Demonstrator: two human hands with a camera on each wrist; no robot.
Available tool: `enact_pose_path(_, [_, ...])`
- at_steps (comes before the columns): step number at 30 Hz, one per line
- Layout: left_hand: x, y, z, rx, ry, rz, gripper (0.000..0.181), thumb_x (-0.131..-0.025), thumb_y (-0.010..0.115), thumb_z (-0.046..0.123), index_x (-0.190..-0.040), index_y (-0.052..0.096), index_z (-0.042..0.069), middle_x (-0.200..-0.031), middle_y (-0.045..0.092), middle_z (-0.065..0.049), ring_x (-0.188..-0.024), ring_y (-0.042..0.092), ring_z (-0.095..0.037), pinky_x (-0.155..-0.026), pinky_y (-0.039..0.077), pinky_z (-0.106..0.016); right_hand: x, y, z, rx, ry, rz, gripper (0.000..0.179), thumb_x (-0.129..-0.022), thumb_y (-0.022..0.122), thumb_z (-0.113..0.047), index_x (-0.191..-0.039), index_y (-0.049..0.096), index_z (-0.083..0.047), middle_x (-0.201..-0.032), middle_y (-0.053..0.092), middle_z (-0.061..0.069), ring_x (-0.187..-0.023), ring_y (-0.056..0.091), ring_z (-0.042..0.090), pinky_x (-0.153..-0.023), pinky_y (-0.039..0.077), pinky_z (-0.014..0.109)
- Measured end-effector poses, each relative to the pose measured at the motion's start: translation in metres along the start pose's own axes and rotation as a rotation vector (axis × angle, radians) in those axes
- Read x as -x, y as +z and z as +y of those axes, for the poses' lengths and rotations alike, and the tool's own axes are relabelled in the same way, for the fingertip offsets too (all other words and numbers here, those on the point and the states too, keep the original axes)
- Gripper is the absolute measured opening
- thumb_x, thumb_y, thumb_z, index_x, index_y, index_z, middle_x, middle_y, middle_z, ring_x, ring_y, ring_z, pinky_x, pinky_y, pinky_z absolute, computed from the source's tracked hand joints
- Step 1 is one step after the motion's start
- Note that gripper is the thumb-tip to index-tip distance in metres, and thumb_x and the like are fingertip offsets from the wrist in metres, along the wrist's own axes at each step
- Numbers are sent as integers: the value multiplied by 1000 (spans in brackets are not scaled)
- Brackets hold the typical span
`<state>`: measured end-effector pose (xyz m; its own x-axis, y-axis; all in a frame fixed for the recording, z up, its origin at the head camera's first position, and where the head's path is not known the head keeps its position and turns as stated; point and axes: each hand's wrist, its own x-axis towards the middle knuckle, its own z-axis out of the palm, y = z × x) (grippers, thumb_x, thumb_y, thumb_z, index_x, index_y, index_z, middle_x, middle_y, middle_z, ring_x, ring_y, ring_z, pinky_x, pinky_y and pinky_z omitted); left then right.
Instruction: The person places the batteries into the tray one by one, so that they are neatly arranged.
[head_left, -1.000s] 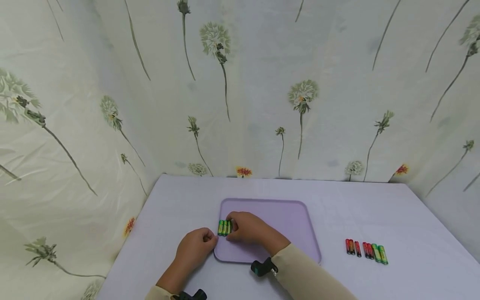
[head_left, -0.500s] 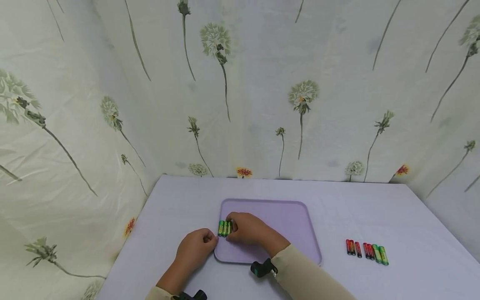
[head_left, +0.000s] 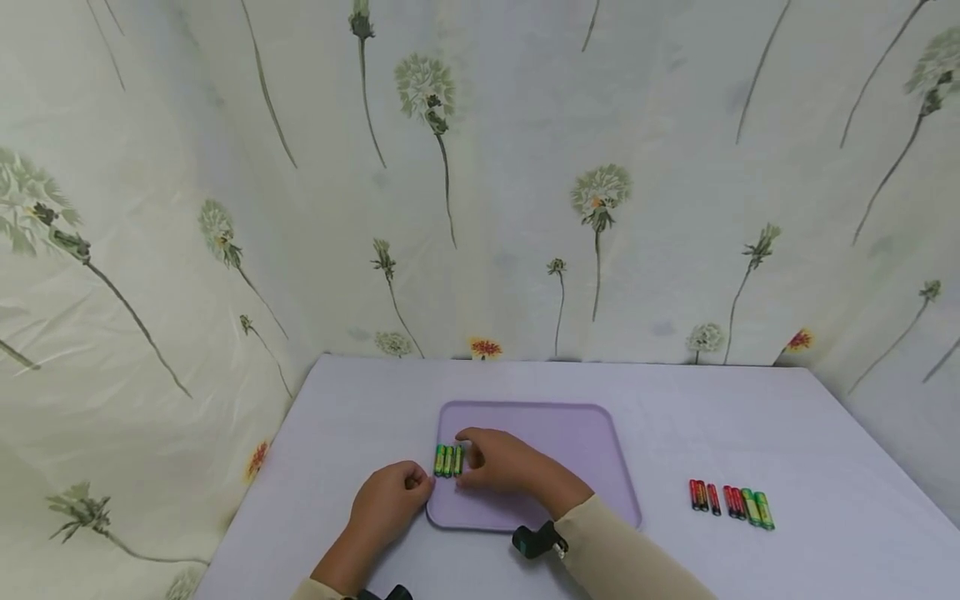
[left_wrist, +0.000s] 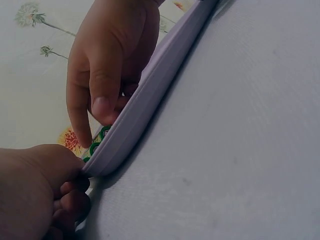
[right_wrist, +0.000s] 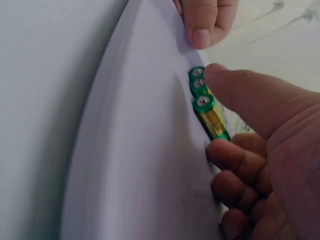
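Three green batteries lie side by side near the left edge of a light purple tray. My right hand is just right of them, thumb and forefinger apart, nothing held between. In the right wrist view, the thumb overlaps the battery ends, and the nearest battery sits slightly out of line with the others. My left hand pinches the tray's left rim, its other fingers curled, as the left wrist view shows at the tray corner.
On the white table, right of the tray, lies a row of several red batteries with two green batteries at its right end. A flowered cloth hangs behind and to the sides.
My right thumb and forefinger have spread and drawn slightly right, letting go of the rightmost green battery. The left hand stays at the tray rim. The head view has shifted slightly.
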<state>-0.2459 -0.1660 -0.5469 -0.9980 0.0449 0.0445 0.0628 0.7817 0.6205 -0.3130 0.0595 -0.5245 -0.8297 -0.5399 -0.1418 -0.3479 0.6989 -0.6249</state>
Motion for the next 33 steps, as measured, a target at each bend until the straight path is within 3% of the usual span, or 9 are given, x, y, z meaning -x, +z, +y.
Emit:
enact_pose_path(8, [0, 2, 0, -6, -26, 5, 23, -94, 75, 37, -76, 66, 25, -70, 59, 9, -65, 51, -11, -61, 38, -31, 22, -11, 15, -3, -12, 31, 75, -86, 87, -38, -149, 53, -14, -97, 65, -8, -88, 60, 11, -85, 50, 37])
enact_pose_path(19, [-1, 2, 0, -3, -12, 0, 21, -94, 75, 37, -79, 67, 24, -70, 59, 10, -65, 50, -11, -62, 39, -32, 79, -47, 34, -10, 80, 170, 73, -86, 87, -34, -149, 54, -14, -103, 64, -6, -96, 57, 15, -83, 48, 38])
enact_pose_path(28, [-1, 1, 0, -11, -20, -5, 22, -94, 75, 37, -78, 66, 25, -71, 59, 9, -65, 50, -11, -61, 38, -32, 130, -82, 80, 45, 167, 245, 71, -89, 85, -35, -148, 54, -10, -108, 65, 0, -97, 57, 18, -77, 49, 36])
enact_pose_path(33, [0, 2, 0, -9, -20, -10, 22, -94, 75, 37, -78, 66, 24, -70, 59, 9, -65, 50, -11, -61, 38, -32, 171, -104, 116, 96, 280, 274, 74, -90, 82, -43, -147, 53, -6, -113, 66, 5, -100, 58, 22, -76, 49, 39])
